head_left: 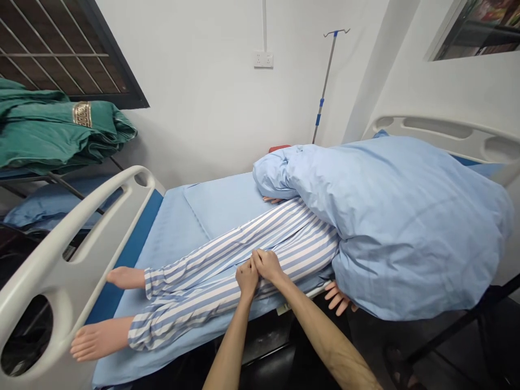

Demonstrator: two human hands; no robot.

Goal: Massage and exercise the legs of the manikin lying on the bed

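A manikin in blue-and-white striped pyjama trousers (227,260) lies on a hospital bed, bare feet (99,338) toward the footboard. A light blue quilt (398,216) is bunched over its upper body. My left hand (246,279) and my right hand (267,265) rest side by side on the manikin's near thigh, fingers curled and pinching the striped fabric. The manikin's hand (339,297) pokes out from under the quilt at the bed's near edge.
A grey footboard (65,254) stands at the left and a headboard (442,132) at the right. A blue sheet (227,203) covers the mattress. An IV pole (325,81) rises behind the bed. Green folded cloth (52,127) lies on a rack at far left.
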